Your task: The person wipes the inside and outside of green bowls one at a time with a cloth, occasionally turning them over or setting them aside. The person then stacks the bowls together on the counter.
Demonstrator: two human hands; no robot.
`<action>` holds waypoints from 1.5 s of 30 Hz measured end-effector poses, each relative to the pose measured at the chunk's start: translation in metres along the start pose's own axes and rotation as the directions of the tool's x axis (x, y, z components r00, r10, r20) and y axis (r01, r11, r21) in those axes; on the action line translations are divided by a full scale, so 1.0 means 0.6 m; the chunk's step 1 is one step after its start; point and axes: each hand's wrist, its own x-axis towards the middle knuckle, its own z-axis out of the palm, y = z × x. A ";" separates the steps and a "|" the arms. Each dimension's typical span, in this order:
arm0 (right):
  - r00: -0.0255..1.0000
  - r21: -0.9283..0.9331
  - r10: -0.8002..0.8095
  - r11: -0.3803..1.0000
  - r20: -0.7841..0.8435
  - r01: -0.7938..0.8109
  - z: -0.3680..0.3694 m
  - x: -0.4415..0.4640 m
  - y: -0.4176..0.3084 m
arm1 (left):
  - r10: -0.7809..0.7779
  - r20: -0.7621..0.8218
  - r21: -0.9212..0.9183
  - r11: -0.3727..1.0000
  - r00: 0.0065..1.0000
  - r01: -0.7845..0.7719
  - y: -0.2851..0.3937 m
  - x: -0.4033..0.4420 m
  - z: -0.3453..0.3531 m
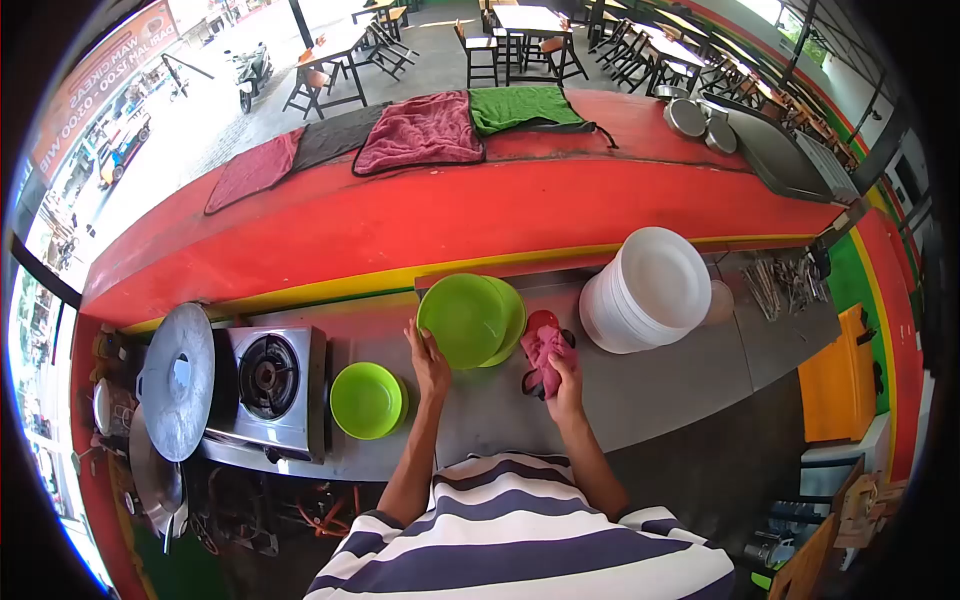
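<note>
My left hand (431, 364) grips the left rim of a bright green plastic bowl (462, 320), tilted with its inside toward me. Just behind that bowl, on its right, shows the edge of another green bowl (515, 318). My right hand (566, 388) is closed around a bunched pink cloth (549, 355) with dark trim, a short way right of the bowls. Partly covered by the cloth is a small red item (540, 320) whose kind I cannot make out. Left of my left hand, a further green bowl (367, 401) rests on the metal counter (480, 410).
A tall stack of white buckets (645, 290) stands to the right, with cutlery (785, 285) beyond. On the left are a gas stove (268, 375) and a large metal lid (180, 380). Folded cloths (425, 130) lie over the red ledge (420, 215) ahead.
</note>
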 end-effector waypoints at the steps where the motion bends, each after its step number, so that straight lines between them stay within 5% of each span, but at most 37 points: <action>1: 1.000 -0.011 -0.019 1.000 -0.006 0.019 0.010 -0.005 -0.001 | 0.009 0.000 -0.101 0.995 1.000 -0.009 0.034 0.000 -0.011; 3: 0.996 -0.128 -0.076 0.989 0.035 0.080 0.032 0.004 -0.025 | 0.033 -0.030 -0.220 0.975 0.999 -0.039 0.067 0.006 -0.008; 8: 0.971 -0.495 -0.103 0.845 0.216 0.200 0.111 -0.044 0.002 | -0.049 0.017 -0.197 0.979 0.999 0.052 0.061 -0.012 -0.078; 12: 0.725 -0.679 -0.274 0.257 0.632 0.688 0.184 -0.070 0.074 | -0.256 0.209 -0.153 0.945 0.944 0.290 0.144 -0.070 -0.127; 14: 0.670 -0.670 -0.227 0.091 0.706 0.737 0.211 -0.092 0.115 | -0.178 0.110 -0.224 0.954 0.978 0.199 0.153 -0.096 -0.130; 18: 0.534 -0.551 0.168 0.410 0.829 0.726 0.262 -0.139 0.119 | -0.197 0.020 -0.352 0.916 0.980 0.191 0.129 -0.100 -0.205; 21: 0.498 -0.683 0.473 0.416 0.726 0.601 0.266 -0.192 0.110 | -0.233 0.026 -0.268 0.935 0.972 0.231 0.122 -0.100 -0.274; 23: 0.440 -0.591 0.420 0.363 0.794 0.721 0.259 -0.209 0.112 | -0.246 0.010 -0.111 0.963 0.969 0.245 0.105 -0.101 -0.311; 26: 0.398 -0.497 0.358 0.250 0.845 0.831 0.235 -0.202 0.131 | -0.288 0.065 -0.133 0.946 0.955 0.295 0.100 -0.109 -0.346; 29: 0.441 -0.448 0.222 -0.019 0.870 0.894 0.251 -0.193 0.153 | -0.086 -0.009 -0.124 0.989 0.996 0.084 0.096 -0.122 -0.347; 32: 0.600 -0.587 0.118 -0.128 0.791 0.799 0.267 -0.206 0.186 | -0.326 0.132 -0.182 0.921 0.936 0.346 0.112 -0.134 -0.369; 35: 0.688 -0.676 0.114 -0.132 0.716 0.725 0.267 -0.259 0.214 | -0.181 0.071 -0.077 0.979 0.981 0.187 0.098 -0.147 -0.377; 38: 0.710 -0.733 0.243 0.007 0.661 0.680 0.274 -0.311 0.246 | -0.126 0.071 -0.056 0.990 0.989 0.131 0.070 -0.151 -0.374; 41: 0.781 -0.733 0.230 0.565 0.581 0.379 0.284 -0.305 0.274 | -0.229 0.121 -0.087 0.967 0.966 0.240 0.074 -0.157 -0.379; 42: 0.841 -0.718 0.390 0.696 0.375 -0.002 0.299 -0.304 0.263 | -0.310 0.137 -0.142 0.934 0.941 0.328 0.085 -0.153 -0.384; 43: 0.877 -0.672 0.300 0.739 0.374 0.034 0.309 -0.295 0.263 | -0.387 0.156 -0.195 0.890 0.909 0.412 0.091 -0.153 -0.388; 45: 0.925 -0.574 0.109 0.808 0.364 0.130 0.329 -0.271 0.262 | -0.298 0.117 -0.243 0.916 0.947 0.319 0.096 -0.161 -0.381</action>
